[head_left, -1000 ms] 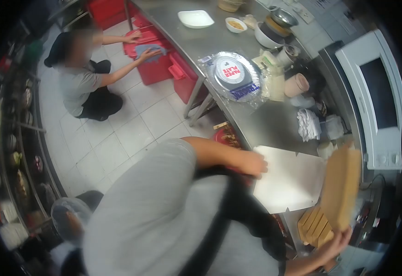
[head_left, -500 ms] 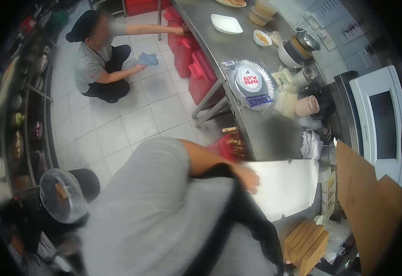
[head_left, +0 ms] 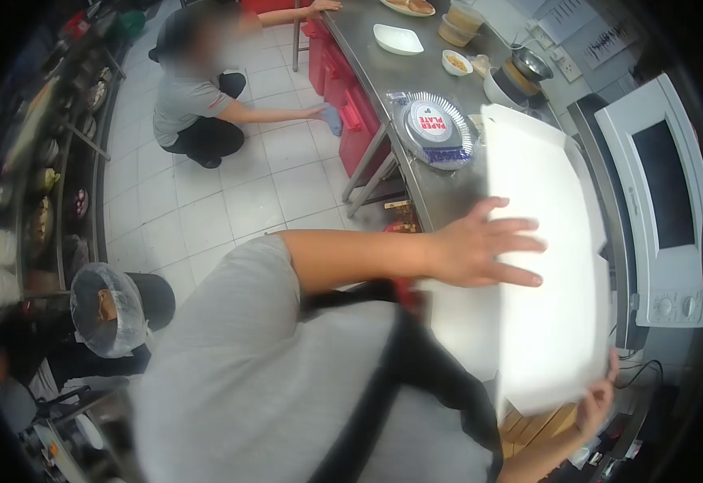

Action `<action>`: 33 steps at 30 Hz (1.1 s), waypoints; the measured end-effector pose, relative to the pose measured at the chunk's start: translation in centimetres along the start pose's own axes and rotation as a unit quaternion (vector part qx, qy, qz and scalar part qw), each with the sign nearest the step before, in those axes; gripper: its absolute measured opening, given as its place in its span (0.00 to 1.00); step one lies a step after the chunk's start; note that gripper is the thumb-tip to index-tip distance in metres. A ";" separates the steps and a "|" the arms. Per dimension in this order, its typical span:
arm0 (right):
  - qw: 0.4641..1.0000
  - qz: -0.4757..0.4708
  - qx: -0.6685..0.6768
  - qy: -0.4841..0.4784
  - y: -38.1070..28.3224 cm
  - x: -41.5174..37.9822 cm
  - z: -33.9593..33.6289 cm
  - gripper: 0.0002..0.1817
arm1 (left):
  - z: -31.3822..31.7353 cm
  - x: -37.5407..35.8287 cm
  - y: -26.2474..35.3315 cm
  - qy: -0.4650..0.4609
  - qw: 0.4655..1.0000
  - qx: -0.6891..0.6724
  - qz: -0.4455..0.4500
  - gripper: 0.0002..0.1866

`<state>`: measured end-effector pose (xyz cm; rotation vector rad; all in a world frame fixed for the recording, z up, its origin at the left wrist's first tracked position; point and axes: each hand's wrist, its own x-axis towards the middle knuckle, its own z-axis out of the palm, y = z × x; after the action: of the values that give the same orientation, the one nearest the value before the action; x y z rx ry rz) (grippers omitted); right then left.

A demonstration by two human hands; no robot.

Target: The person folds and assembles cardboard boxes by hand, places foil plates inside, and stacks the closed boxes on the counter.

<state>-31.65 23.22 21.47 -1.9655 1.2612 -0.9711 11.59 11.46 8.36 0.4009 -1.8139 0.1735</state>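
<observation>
A large cardboard box (head_left: 556,266), white on its inner face, stands tilted up over the counter with its side flaps bent. Its flat white panel (head_left: 460,318) shows below and to the left. My left hand (head_left: 484,245) is open, fingers spread across the raised white face near its left edge. At the lower right corner of the box, my right hand (head_left: 597,406) has its fingers curled round the edge. Small brown boxes (head_left: 540,431) stand partly hidden beneath that corner.
A wrapped pack of paper plates (head_left: 432,129), a white dish (head_left: 398,39) and a small bowl (head_left: 457,63) sit on the steel counter (head_left: 359,36). A microwave (head_left: 657,201) stands to the right. A co-worker (head_left: 194,113) squats by red containers (head_left: 357,129), holding a blue cloth (head_left: 332,119).
The raised cardboard has swung from its brown face to its white one, over the counter. My left hand has moved right and spread; my right hand has come into view. The co-worker's cloth reached the red containers.
</observation>
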 end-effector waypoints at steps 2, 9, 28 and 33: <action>0.997 0.072 0.000 -0.016 6.5 -1.1 2.3 0.07 | 1.9 -3.2 0.0 -0.120 0.993 0.000 0.015 0.17; 0.953 0.155 -0.259 -0.015 14.4 -4.6 15.4 0.24 | 6.2 -12.8 0.7 -0.318 0.942 0.057 -0.086 0.10; 0.946 -0.011 -0.304 0.111 17.5 -9.6 22.2 0.17 | 16.8 9.6 -3.8 -0.508 0.830 0.140 -0.180 0.42; 0.964 -0.015 -0.215 0.153 18.5 -9.1 22.7 0.17 | 19.6 10.4 -0.8 -0.512 0.813 0.182 -0.212 0.36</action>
<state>-24.36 27.05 -8.03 -2.2200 1.7396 -1.1201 -8.23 2.53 12.74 1.3610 -2.6777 -0.0355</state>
